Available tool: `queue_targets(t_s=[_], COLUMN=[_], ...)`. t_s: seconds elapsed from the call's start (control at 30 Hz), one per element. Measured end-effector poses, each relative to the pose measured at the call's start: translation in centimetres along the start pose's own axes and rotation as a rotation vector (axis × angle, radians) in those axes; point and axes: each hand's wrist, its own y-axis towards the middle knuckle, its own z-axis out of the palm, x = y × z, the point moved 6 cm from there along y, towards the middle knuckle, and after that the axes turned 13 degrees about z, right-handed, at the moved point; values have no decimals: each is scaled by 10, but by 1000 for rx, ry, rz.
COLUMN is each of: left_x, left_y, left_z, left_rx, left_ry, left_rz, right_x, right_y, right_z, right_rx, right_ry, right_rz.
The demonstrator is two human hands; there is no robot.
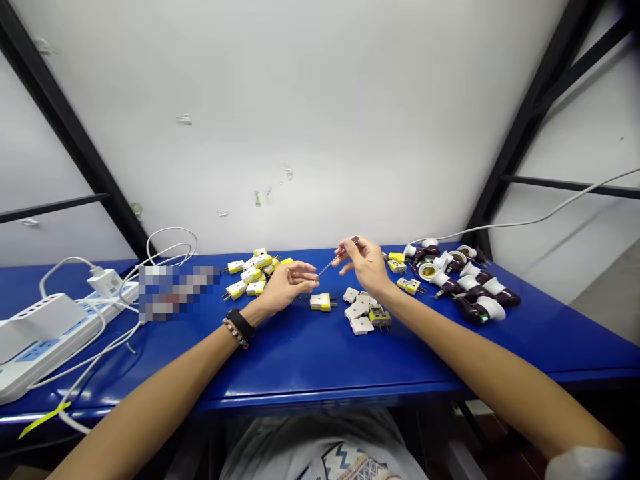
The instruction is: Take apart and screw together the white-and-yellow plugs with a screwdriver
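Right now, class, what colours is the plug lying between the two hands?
The plug is yellow and white, shown best in the head view.

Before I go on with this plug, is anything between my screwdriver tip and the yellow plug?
Nothing visible stands there. The small screwdriver in your right hand has its tip just above the yellow-and-white plug. The fingertips of your left hand sit close beside that gap, not across it.

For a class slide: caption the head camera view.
Right hand pinches a small screwdriver beside the left hand, over a blue workbench scattered with plugs.
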Motion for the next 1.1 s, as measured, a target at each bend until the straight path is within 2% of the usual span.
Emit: queue_targets(t_s=[0.47,0.57,0.8,1.0,1.1], left_x=[-17,-16,-17,-20,-20], left_y=[-2,-3,-4,-2,-3], left_z=[1,5,14,9,12], left_rx=[-71,-33,144,142,178], left_ry=[142,159,149,293,337], left_rz=[147,142,160,188,193], right_x=[8,7,0,-1,-1], right_y=[-10,-8,-10,-19,-21], right_z=[8,8,13,21,22], right_rx=[63,65,103,182,197], right_ry=[-71,-64,-117,-225,-271], right_rz=[-76,-64,-78,-106,-116])
